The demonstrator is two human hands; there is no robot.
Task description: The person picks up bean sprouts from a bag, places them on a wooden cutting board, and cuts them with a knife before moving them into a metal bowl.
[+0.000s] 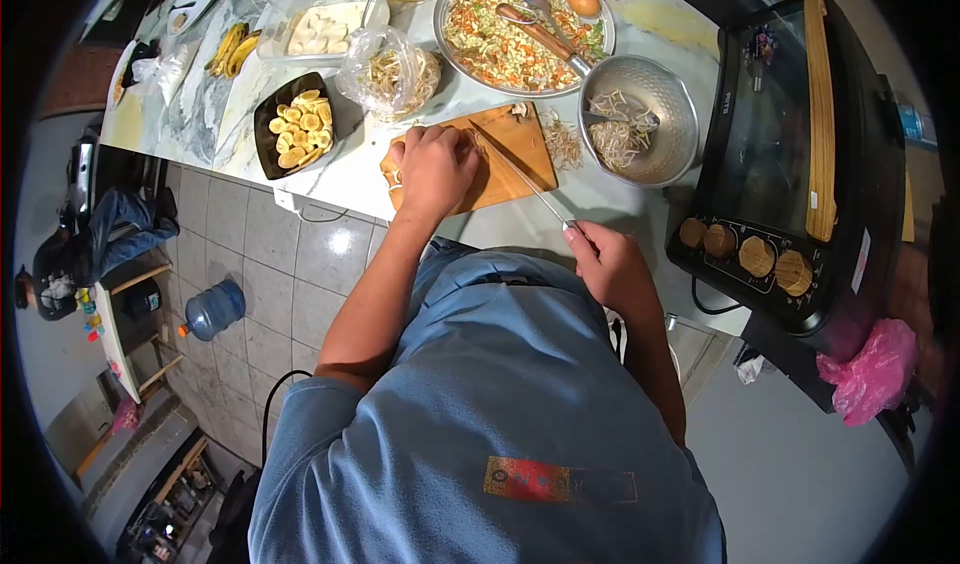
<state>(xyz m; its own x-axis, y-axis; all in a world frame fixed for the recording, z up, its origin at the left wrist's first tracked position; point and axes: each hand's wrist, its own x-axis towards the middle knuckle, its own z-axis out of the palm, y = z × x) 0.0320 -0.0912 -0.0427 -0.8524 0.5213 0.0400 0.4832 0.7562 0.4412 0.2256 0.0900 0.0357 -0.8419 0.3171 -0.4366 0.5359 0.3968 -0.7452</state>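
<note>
Below, slim steel knife, rectangular wooden board

Brown wooden cutting board; black oven; pink bag.

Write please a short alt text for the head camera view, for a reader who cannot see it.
Seen from above, a person in a blue shirt presses the left hand on a wooden cutting board while the right hand holds a knife over it. Beyond are a metal colander with bean sprouts, a tray of shredded vegetables and, at right, a black oven.
</note>
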